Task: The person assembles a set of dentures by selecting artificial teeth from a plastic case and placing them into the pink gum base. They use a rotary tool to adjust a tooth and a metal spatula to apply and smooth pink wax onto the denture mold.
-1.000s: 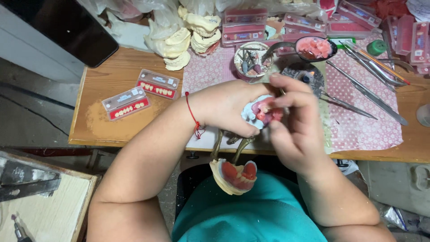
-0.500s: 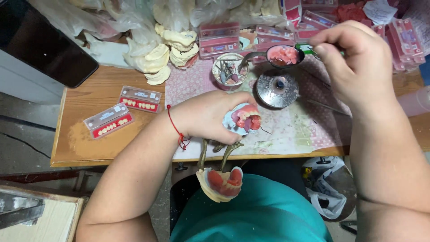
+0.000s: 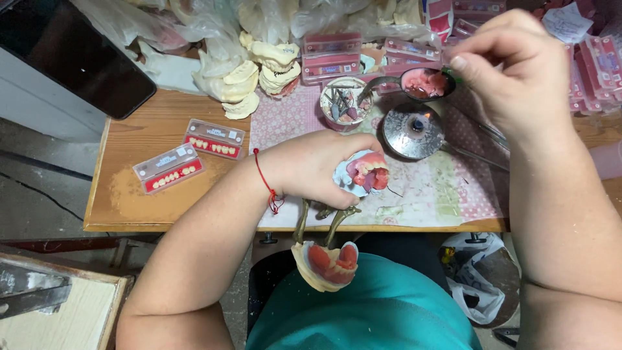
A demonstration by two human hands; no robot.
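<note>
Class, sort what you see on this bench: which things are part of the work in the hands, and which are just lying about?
In use:
left hand holding the denture model
right hand over the spoon of pink wax
small burner with a flame

Lying about:
two tooth cards
plaster casts
cup of small tools
black phone

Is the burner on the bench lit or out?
Lit: a small orange flame shows at the centre of the round metal burner, just below the right hand.

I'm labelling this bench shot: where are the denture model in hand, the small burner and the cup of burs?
denture model [image 3: 366, 172], head view, pink wax gum.
burner [image 3: 413, 131], head view, metal dish.
cup of burs [image 3: 342, 104], head view, the rim.
</note>
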